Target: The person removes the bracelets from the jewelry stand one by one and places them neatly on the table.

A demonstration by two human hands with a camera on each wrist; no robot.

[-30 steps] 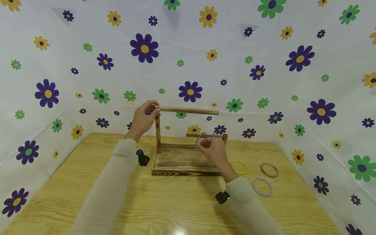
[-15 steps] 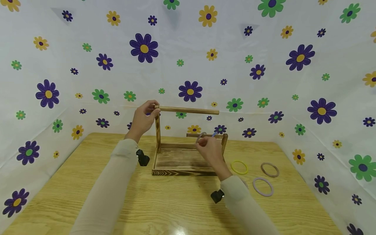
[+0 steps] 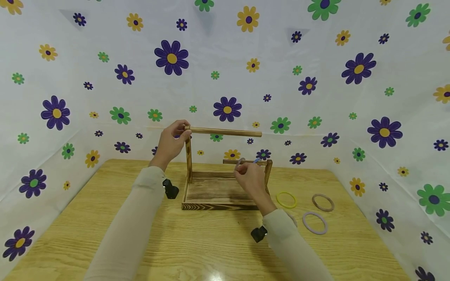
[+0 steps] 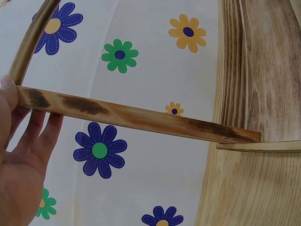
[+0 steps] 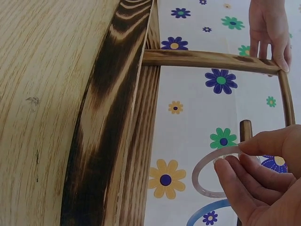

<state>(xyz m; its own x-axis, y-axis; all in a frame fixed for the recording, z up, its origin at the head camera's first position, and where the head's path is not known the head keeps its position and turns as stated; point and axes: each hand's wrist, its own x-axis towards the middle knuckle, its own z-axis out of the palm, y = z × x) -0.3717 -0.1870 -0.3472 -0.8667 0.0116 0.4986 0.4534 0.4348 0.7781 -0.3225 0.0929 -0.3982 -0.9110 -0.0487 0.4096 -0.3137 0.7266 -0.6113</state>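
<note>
A wooden rack (image 3: 218, 207) stands on the table, with a tall left post (image 4: 136, 115) carrying an upper rod (image 3: 225, 132) and a short right post holding a lower rod (image 3: 230, 161). My left hand (image 3: 171, 144) grips the top of the tall post, thumb on the near side. My right hand (image 3: 252, 180) pinches a pale greyish-purple ring (image 5: 200, 172) between thumb and fingertips at the lower rod. That ring appears to be around the rod, though my fingers hide part of the crossing. A blue ring (image 5: 207, 207) hangs on the same rod, further right.
Right of the rack lie a yellow ring (image 3: 286, 200), a brownish ring (image 3: 323, 203) and a lilac ring (image 3: 315, 223) on the table (image 3: 211, 242). Another ring (image 3: 292, 219) is partly hidden by the right sleeve. A flower-printed cloth (image 3: 197, 86) surrounds the table's back and sides.
My right hand has shifted slightly left along the lower rod with the pale ring. The blue ring's tilt has changed. My left hand stays on the post.
</note>
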